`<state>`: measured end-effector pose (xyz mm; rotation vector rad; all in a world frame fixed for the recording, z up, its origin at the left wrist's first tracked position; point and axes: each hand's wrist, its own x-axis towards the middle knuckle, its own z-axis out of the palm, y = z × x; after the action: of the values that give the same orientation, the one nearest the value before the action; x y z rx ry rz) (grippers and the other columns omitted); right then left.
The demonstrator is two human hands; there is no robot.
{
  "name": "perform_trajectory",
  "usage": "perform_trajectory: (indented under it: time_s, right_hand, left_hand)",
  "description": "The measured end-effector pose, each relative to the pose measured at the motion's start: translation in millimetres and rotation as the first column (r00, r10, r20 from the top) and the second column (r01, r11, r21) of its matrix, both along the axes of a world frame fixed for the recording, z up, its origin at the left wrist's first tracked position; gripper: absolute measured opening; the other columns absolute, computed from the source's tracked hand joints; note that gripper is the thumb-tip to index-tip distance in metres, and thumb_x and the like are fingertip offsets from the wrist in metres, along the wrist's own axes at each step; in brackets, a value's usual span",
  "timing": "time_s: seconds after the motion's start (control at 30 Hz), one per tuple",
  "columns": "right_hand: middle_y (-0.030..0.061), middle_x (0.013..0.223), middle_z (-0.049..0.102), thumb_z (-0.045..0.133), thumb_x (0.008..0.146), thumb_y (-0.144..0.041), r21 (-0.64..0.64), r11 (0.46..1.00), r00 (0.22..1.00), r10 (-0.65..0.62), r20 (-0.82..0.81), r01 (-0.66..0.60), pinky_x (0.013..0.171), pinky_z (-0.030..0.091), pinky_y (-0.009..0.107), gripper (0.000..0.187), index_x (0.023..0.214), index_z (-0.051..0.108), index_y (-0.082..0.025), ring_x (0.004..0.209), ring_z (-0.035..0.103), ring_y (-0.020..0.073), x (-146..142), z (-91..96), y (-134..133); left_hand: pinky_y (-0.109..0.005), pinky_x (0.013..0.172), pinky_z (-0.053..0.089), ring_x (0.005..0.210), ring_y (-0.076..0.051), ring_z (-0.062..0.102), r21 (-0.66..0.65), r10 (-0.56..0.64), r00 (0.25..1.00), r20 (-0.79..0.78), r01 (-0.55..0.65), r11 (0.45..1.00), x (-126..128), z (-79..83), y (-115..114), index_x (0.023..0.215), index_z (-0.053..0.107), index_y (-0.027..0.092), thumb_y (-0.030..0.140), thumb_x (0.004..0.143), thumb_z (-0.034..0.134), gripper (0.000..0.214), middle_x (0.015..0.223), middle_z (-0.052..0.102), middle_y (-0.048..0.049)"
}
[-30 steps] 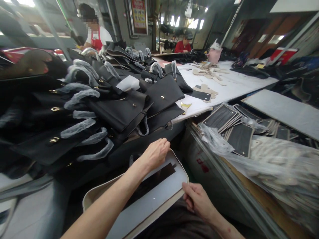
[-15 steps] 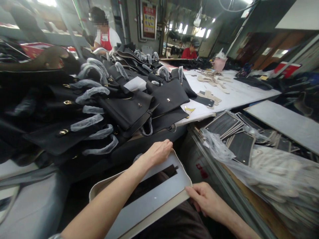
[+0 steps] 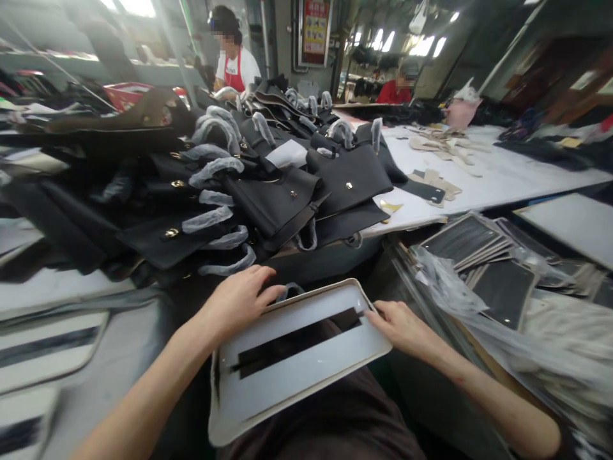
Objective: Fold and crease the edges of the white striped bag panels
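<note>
A pale, shallow, tray-like bag panel (image 3: 306, 390) with a raised cream rim and a long dark slot lies tilted above my lap. My right hand (image 3: 395, 322) grips its right end, the thumb over the rim and the other fingers partly hidden. My left hand (image 3: 244, 300) is at the far rim, toward the left, thumb and forefinger apart. Its palm side is hidden. Just beyond the rim, near that thumb, a small grey loop (image 3: 291, 291) shows.
Black bags (image 3: 268, 204) with plastic-wrapped handles are heaped on the white table (image 3: 507, 169) ahead. To the right a bin holds dark panels (image 3: 502, 291) and plastic sheeting (image 3: 445, 281). Slotted cream panels (image 3: 48, 348) lie at left. A person in a red apron (image 3: 234, 73) is beyond the heap.
My left hand has left the panel's far right corner and moved left along the far rim. My right hand has shifted up the right end. The view has turned left.
</note>
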<state>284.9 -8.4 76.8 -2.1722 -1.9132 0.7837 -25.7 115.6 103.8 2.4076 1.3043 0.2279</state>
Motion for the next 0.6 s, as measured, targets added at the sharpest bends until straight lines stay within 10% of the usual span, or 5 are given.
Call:
perform_trajectory:
  time_s: [0.13, 0.3, 0.6]
  right_hand:
    - [0.0054, 0.063, 0.062, 0.036, 0.093, -0.044, 0.037, 0.999, 0.995, -0.022, -0.096, 0.026, 0.056, 0.035, 0.030, 0.038, 0.067, 0.053, -0.023, 0.059, 0.059, 0.0207, 10.9, -24.0, -9.5]
    - [0.0141, 0.077, 0.069, 0.040, 0.090, -0.043, 0.013, 0.996, 0.987, -0.086, -0.132, 0.089, 0.061, 0.042, 0.035, 0.029, 0.083, 0.061, -0.025, 0.068, 0.066, 0.0268, 25.9, -58.6, -16.5]
    - [0.0191, 0.095, 0.072, 0.042, 0.085, -0.052, -0.012, 0.997, 0.997, -0.081, -0.007, 0.081, 0.063, 0.047, 0.039, 0.042, 0.104, 0.067, -0.024, 0.074, 0.070, 0.0311, 32.3, -72.4, -14.4]
  left_hand:
    - [-0.031, 0.071, 0.047, 0.081, -0.023, 0.067, -0.137, 0.469, 0.882, -0.041, -0.470, 0.872, -76.9, -0.1, -64.4, 0.112, 0.064, 0.016, 0.057, 0.092, 0.045, 0.050, 0.092, 0.073, -0.0068]
    - [-0.026, 0.062, 0.044, 0.073, -0.019, 0.066, -0.456, 0.595, 0.803, -0.015, -0.535, 0.711, -83.7, -21.4, -139.8, 0.096, 0.067, 0.019, 0.059, 0.091, 0.046, 0.045, 0.080, 0.073, -0.0033]
    - [-0.028, 0.057, 0.031, 0.062, -0.019, 0.062, -0.172, 0.604, 0.763, -0.229, -0.643, 0.747, -61.4, -29.7, -141.4, 0.067, 0.054, 0.021, 0.042, 0.092, 0.047, 0.033, 0.064, 0.065, -0.0036]
